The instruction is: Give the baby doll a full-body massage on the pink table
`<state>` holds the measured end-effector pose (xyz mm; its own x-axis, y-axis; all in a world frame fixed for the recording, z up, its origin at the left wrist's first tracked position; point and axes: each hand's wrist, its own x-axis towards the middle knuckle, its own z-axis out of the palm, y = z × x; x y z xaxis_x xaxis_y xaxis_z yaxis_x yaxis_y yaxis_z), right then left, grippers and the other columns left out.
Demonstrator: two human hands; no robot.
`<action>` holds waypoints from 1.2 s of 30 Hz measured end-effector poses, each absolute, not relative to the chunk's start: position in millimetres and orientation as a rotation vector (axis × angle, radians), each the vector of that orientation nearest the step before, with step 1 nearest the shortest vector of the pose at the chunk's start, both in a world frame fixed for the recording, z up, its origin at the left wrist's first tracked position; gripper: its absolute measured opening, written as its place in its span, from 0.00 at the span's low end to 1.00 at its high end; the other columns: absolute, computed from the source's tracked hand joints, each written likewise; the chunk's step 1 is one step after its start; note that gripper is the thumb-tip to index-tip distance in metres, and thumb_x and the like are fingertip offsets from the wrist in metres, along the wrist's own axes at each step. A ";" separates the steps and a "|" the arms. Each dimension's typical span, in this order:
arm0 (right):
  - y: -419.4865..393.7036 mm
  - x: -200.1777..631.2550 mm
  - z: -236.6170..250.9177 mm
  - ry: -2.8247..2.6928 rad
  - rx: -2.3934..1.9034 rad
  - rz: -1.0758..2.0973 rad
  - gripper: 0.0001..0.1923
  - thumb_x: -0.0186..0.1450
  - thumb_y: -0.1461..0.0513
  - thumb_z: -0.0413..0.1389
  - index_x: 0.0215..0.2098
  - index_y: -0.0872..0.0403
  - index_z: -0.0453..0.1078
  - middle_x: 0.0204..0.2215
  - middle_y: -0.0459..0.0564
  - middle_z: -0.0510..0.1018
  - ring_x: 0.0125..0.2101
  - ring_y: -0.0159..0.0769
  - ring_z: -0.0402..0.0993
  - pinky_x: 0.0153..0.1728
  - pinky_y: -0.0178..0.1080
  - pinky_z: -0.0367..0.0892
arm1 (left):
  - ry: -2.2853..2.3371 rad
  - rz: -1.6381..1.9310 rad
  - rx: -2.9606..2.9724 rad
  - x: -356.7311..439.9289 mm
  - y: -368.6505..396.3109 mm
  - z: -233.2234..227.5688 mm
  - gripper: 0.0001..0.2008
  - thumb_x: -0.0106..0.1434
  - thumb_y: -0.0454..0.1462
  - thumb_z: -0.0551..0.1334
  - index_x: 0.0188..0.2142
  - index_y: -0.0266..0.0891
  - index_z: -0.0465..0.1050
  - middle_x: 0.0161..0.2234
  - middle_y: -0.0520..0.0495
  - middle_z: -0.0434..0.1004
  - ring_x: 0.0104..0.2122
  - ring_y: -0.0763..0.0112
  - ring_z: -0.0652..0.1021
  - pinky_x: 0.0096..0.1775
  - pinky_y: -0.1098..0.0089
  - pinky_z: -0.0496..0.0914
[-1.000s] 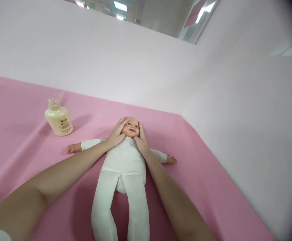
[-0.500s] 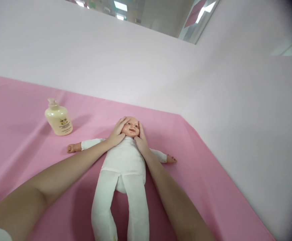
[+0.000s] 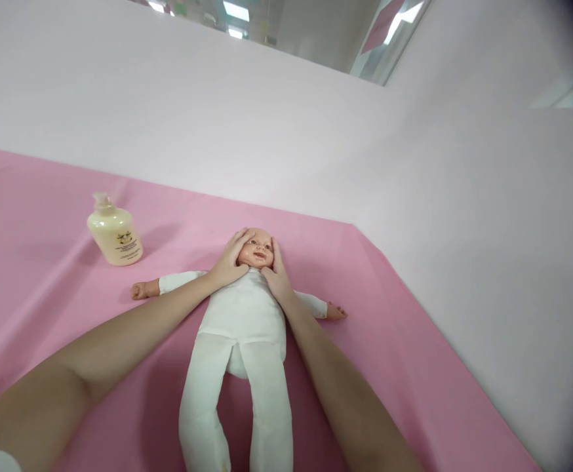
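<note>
— Where is the doll (image 3: pixel 242 308) laid?
— On the pink sheet (image 3: pixel 389 341), its head cupped by the open left hand (image 3: pixel 230 262) and right hand (image 3: pixel 277 276).
— What is nearby?
— A lotion bottle (image 3: pixel 115 233) is set apart, leftward.

Lighting: bright, even, soft; ceiling panels (image 3: pixel 236 11) at top glare white. Shadows: faint, right of bottle (image 3: pixel 114 233), under arms. Focus: centre sharp. Distortion: wide-angle bending of edges; dark vignette at right corners; near forearms slightly soft.
</note>
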<state>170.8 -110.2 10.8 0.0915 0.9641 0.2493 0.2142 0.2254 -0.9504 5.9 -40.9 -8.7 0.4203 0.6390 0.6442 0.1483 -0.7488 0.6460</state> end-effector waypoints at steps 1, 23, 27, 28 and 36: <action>-110.6 170.5 11.5 -1.370 -1.220 0.841 0.48 0.57 0.61 0.57 0.71 0.53 0.40 0.70 0.52 0.51 0.66 0.52 0.56 0.67 0.54 0.53 | 0.664 1.300 2.182 5.9 -40.8 -8.9 0.39 0.54 0.31 0.57 0.66 0.41 0.53 0.69 0.39 0.48 0.69 0.53 0.51 0.67 0.47 0.48; -106.3 172.0 7.8 -1.385 -1.130 0.897 0.51 0.56 0.60 0.60 0.71 0.51 0.38 0.71 0.52 0.48 0.69 0.47 0.48 0.67 0.50 0.51 | 0.687 1.294 2.209 6.1 -39.1 -11.3 0.40 0.55 0.38 0.66 0.65 0.44 0.54 0.69 0.37 0.48 0.69 0.48 0.51 0.66 0.44 0.51; -105.4 172.3 7.1 -1.384 -1.148 0.896 0.52 0.56 0.59 0.61 0.71 0.51 0.38 0.71 0.53 0.47 0.68 0.48 0.50 0.66 0.51 0.54 | 0.698 1.291 2.211 6.4 -39.6 -11.0 0.40 0.55 0.38 0.67 0.65 0.44 0.54 0.69 0.38 0.47 0.69 0.47 0.52 0.66 0.44 0.51; -105.0 172.3 6.7 -1.385 -1.146 0.898 0.52 0.55 0.59 0.61 0.71 0.50 0.38 0.71 0.52 0.47 0.68 0.48 0.50 0.66 0.51 0.54 | 0.697 1.285 2.209 6.2 -39.9 -10.7 0.40 0.55 0.39 0.67 0.65 0.44 0.54 0.69 0.37 0.47 0.69 0.47 0.51 0.66 0.44 0.51; -102.6 173.7 3.1 -1.393 -1.129 0.893 0.52 0.56 0.58 0.61 0.71 0.49 0.38 0.71 0.51 0.46 0.69 0.46 0.47 0.67 0.50 0.51 | 0.691 1.251 2.226 3.7 -40.8 -8.6 0.39 0.57 0.40 0.66 0.66 0.44 0.53 0.69 0.37 0.46 0.69 0.48 0.51 0.66 0.45 0.51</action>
<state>173.7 -102.6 3.1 0.0318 0.9608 0.2753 0.1513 0.2676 -0.9516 3.7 -40.8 -8.6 0.4515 0.6383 0.6235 0.1879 -0.7511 0.6328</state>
